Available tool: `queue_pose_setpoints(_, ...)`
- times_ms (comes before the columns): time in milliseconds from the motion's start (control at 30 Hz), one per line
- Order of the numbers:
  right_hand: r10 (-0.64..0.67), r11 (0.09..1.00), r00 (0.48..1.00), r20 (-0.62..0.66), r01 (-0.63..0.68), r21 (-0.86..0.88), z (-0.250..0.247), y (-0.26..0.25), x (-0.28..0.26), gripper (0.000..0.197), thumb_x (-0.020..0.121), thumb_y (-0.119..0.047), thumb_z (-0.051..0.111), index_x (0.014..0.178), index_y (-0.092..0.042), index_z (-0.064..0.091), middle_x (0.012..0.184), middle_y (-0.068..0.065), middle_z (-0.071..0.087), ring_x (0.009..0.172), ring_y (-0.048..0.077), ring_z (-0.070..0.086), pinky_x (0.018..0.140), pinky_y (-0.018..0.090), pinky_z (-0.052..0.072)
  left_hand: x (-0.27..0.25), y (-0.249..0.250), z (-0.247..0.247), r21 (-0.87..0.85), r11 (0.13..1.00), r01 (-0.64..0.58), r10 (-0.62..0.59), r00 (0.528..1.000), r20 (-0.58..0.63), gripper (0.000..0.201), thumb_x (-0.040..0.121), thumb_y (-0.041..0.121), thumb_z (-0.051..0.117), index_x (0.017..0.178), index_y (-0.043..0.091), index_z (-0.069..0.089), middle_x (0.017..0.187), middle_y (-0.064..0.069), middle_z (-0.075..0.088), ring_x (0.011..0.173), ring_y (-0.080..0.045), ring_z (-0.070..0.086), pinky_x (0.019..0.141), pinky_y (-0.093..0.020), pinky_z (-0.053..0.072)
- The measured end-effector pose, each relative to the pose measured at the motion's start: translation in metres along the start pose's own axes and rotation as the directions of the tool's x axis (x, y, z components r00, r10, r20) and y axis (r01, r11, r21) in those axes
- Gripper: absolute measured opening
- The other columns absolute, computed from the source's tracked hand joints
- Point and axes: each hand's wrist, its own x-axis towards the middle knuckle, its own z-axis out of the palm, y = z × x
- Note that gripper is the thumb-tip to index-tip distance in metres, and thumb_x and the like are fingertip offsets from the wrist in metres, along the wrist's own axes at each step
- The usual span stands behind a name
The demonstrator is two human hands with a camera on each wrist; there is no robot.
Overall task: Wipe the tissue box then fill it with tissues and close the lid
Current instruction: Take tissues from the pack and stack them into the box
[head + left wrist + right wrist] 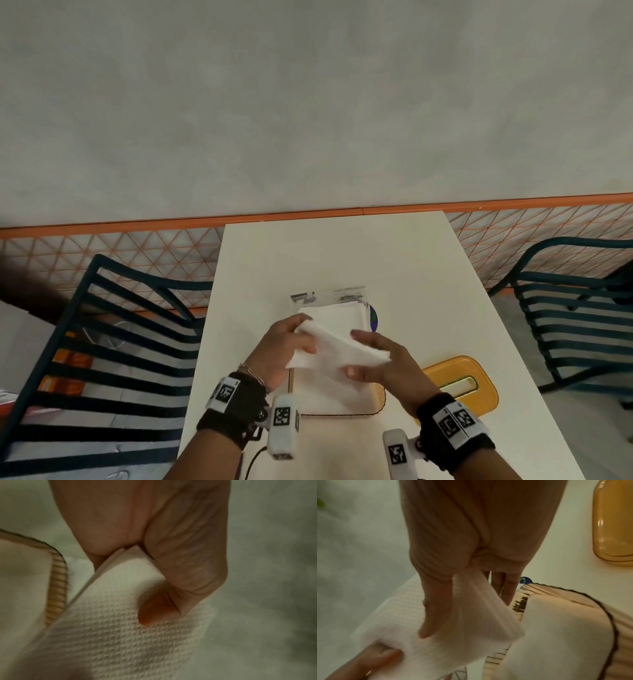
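Observation:
Both hands hold a folded wad of white embossed tissues [337, 346] just above the tissue box [379, 394], a ribbed amber box with a dark rim and white tissues [329, 389] lying inside. My left hand [294, 337] pinches the wad's left end, its thumb on top [154, 612] of the tissues [120, 642]. My right hand [359, 354] pinches the right end between thumb and fingers [436, 615]. The box rim [56, 588] shows in the left wrist view, the filled box [590, 622] in the right wrist view. The amber lid [459, 382] with its slot lies flat to the right of the box.
Behind the hands lies a clear plastic wrapper [329, 296] with a stack of white tissues [337, 317]. The white table [342, 253] has a dark slatted chair on the left [113, 342] and another on the right [565, 325]. A grey wall rises behind.

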Motion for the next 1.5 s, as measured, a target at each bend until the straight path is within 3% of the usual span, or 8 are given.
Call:
queue_pose_setpoints(100, -0.052, 0.981, 0.998, -0.043, 0.043, -0.191, 0.004, 0.016, 0.001, 0.025, 0.068, -0.01, 0.09, 0.089, -0.015, 0.079, 0.095, 0.006, 0.078, 0.086, 0.016, 0.069, 0.074, 0.025, 0.054, -0.009, -0.029, -0.006, 0.25, 0.968, 0.027, 0.001, 0.994, -0.114, 0.02, 0.064, 0.004, 0.072, 0.075, 0.02, 0.067, 0.074, 0.003, 0.063, 0.075, -0.017, 0.057, 0.065, -0.029, 0.046)
queue_pose_setpoints(300, -0.101, 0.793, 0.989, -0.113, 0.011, -0.609, 0.004, 0.038, 0.0, 0.026, 0.072, -0.019, 0.084, 0.091, -0.034, 0.077, 0.087, -0.015, 0.075, 0.081, 0.001, 0.067, 0.074, 0.019, 0.053, -0.021, -0.07, -0.004, 0.589, 0.806, 0.06, 0.074, 0.977, -0.202, 0.039, 0.064, 0.013, 0.076, 0.095, 0.034, 0.068, 0.09, 0.013, 0.071, 0.077, -0.006, 0.067, 0.054, -0.013, 0.049)
queue_pose_setpoints(500, -0.089, 0.835, 0.978, -0.188, -0.03, -0.55, -0.004, 0.035, -0.004, 0.019, 0.074, -0.02, 0.085, 0.081, -0.03, 0.07, 0.071, -0.013, 0.072, 0.064, -0.001, 0.064, 0.059, 0.01, 0.044, -0.019, -0.074, -0.007, 0.567, 0.822, 0.05, 0.131, 0.953, -0.274, 0.04, 0.066, 0.026, 0.087, 0.101, 0.035, 0.07, 0.093, 0.017, 0.073, 0.088, -0.001, 0.067, 0.074, -0.018, 0.055)
queue_pose_setpoints(600, -0.021, 0.884, 0.97, -0.242, -0.095, -0.457, -0.007, 0.035, -0.002, 0.021, 0.074, -0.02, 0.086, 0.091, -0.022, 0.073, 0.083, -0.009, 0.078, 0.076, 0.007, 0.072, 0.07, 0.026, 0.057, -0.017, -0.076, -0.014, 0.466, 0.882, 0.078, 0.088, 0.941, -0.325, 0.048, 0.066, 0.024, 0.09, 0.107, 0.034, 0.067, 0.09, 0.009, 0.078, 0.083, -0.009, 0.073, 0.079, -0.03, 0.061)
queue_pose_setpoints(867, 0.042, 0.671, 0.946, -0.322, -0.265, -0.692, 0.011, 0.036, 0.009, 0.01, 0.087, -0.021, 0.071, 0.088, -0.012, 0.067, 0.08, -0.002, 0.062, 0.075, 0.018, 0.058, 0.055, 0.018, 0.037, -0.012, -0.079, -0.008, 0.469, 0.872, 0.139, 0.084, 0.902, -0.424, 0.059, 0.076, 0.013, 0.081, 0.128, 0.028, 0.056, 0.092, 0.007, 0.071, 0.082, -0.004, 0.068, 0.06, -0.009, 0.045)
queue_pose_setpoints(1033, 0.082, 0.535, 0.944, -0.32, -0.313, -0.785, 0.023, 0.034, 0.015, 0.023, 0.093, -0.024, 0.061, 0.103, -0.005, 0.07, 0.103, 0.01, 0.07, 0.078, 0.019, 0.056, 0.067, 0.022, 0.044, -0.007, -0.079, -0.002, 0.523, 0.837, 0.157, 0.111, 0.889, -0.444, 0.055, 0.079, 0.006, 0.075, 0.128, 0.023, 0.056, 0.086, 0.008, 0.069, 0.074, 0.004, 0.063, 0.055, -0.001, 0.041)
queue_pose_setpoints(1267, 0.06, 0.412, 0.937, -0.344, -0.337, -0.846, 0.03, 0.027, 0.012, 0.033, 0.089, -0.031, 0.073, 0.11, -0.006, 0.066, 0.105, 0.009, 0.069, 0.088, 0.021, 0.068, 0.077, 0.027, 0.054, -0.008, -0.077, 0.004, 0.686, 0.702, 0.192, 0.167, 0.892, -0.42, 0.055, 0.08, 0.014, 0.076, 0.13, 0.024, 0.054, 0.112, 0.0, 0.072, 0.098, -0.015, 0.068, 0.087, -0.026, 0.055)
queue_pose_setpoints(1500, -0.096, 0.321, 0.947, -0.306, -0.262, -0.91, 0.023, 0.029, -0.004, 0.031, 0.091, -0.024, 0.072, 0.119, -0.016, 0.062, 0.11, 0.004, 0.07, 0.094, 0.02, 0.07, 0.073, 0.025, 0.051, -0.011, -0.075, 0.005, 0.897, 0.434, 0.085, 0.345, 0.904, -0.252, 0.044, 0.08, 0.032, 0.077, 0.12, 0.033, 0.06, 0.116, 0.014, 0.054, 0.109, -0.008, 0.056, 0.079, -0.024, 0.051)
